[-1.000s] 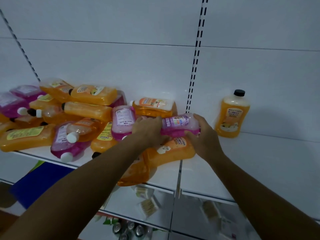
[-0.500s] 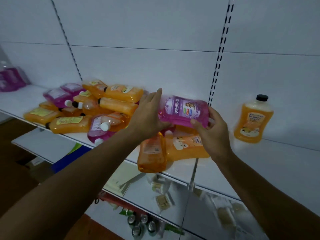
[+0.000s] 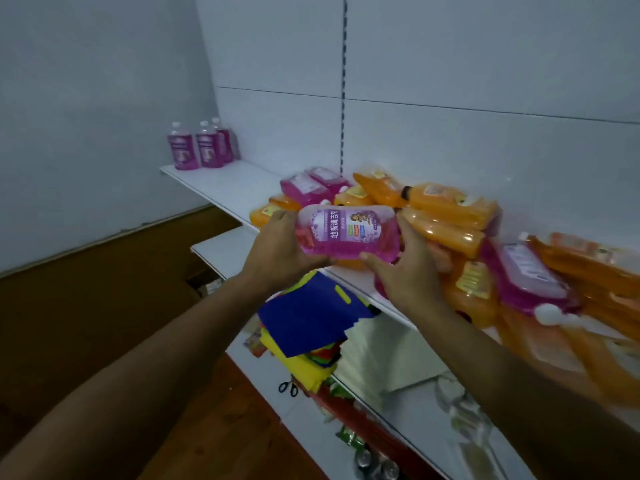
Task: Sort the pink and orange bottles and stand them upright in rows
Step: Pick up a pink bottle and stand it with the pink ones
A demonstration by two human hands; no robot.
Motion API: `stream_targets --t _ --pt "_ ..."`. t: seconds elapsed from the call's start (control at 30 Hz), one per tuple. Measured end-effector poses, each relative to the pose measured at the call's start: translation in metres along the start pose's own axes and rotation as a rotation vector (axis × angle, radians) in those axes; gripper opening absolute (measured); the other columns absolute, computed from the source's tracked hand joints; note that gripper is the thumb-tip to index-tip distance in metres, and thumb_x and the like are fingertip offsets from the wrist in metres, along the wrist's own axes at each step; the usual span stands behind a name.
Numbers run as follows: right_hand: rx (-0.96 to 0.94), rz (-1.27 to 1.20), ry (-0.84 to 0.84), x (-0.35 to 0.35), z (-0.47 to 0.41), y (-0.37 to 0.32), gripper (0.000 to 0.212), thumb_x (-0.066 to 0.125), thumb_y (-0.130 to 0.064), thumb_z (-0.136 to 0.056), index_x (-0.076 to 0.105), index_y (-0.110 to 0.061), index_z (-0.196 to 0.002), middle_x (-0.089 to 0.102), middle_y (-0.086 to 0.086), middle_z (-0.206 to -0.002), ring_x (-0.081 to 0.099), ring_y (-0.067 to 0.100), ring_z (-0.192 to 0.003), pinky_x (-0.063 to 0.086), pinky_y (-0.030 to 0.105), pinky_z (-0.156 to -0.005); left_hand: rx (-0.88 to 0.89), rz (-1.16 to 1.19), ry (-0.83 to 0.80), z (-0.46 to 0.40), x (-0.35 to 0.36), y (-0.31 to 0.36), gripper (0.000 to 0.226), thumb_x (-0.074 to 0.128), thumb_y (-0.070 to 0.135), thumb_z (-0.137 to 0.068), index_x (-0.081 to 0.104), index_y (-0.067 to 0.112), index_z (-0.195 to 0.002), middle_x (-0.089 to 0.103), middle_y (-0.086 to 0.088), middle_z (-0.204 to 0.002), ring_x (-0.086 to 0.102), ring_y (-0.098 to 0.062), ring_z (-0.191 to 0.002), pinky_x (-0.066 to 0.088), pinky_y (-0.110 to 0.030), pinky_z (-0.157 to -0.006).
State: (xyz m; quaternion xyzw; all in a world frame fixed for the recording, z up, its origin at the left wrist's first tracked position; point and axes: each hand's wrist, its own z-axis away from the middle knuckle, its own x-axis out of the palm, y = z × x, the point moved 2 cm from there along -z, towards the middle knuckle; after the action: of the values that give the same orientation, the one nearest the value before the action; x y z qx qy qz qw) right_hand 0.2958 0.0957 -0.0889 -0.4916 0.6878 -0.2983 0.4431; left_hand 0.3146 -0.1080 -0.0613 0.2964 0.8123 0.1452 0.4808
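Lying sideways in mid-air before the shelf, the pink bottle is running its long axis left to right, the left hand and right hand gripping its ends; cap hidden.

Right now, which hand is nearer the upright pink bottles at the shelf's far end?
Left. The left hand grips the held pink bottle's end toward the upright pink bottles; the right hand holds the opposite end.
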Motion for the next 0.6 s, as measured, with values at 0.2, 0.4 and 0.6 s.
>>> stream_targets --t 0.2,0.4,0.6 --pt "-0.054 -0.007 -0.15 0.137 -0.037 -0.031 0.074 0.077 -0.024 -0.081 0.038 -0.023 -0.145 0.051 -0.01 -0.128 0.054 0.006 -0.114 0.045 0.006 -0.075 -0.121 -0.019 0.082 0.008 -0.08 -0.106 0.049 0.082 0.047 -0.065 0.06 0.029 -0.104 0.057 0.011 -0.095 0.055 -0.017 -0.101 0.052 -0.04 -0.084" --pt "-0.118 -0.011 -0.259 0.256 -0.094 -0.037 0.066 0.077 -0.025 -0.081 0.043 -0.024 -0.138 0.057 -0.003 -0.124 0.058 0.01 -0.111 0.052 0.017 -0.077 -0.294 -0.03 0.199 -0.011 -0.116 -0.217 0.069 0.071 0.065 -0.057 0.056 0.03 -0.114 0.058 0.007 -0.109 0.056 -0.014 -0.104 0.053 -0.037 -0.088" --pt "-0.117 0.015 -0.319 0.353 -0.173 -0.026 0.072 0.075 -0.027 -0.083 0.036 -0.019 -0.143 0.048 -0.005 -0.122 0.051 0.008 -0.111 0.041 0.006 -0.069 -0.37 -0.04 0.245 -0.07 -0.132 -0.31 0.069 0.081 0.052 -0.062 0.059 0.024 -0.122 0.06 0.012 -0.099 0.059 -0.008 -0.095 0.055 -0.027 -0.085"
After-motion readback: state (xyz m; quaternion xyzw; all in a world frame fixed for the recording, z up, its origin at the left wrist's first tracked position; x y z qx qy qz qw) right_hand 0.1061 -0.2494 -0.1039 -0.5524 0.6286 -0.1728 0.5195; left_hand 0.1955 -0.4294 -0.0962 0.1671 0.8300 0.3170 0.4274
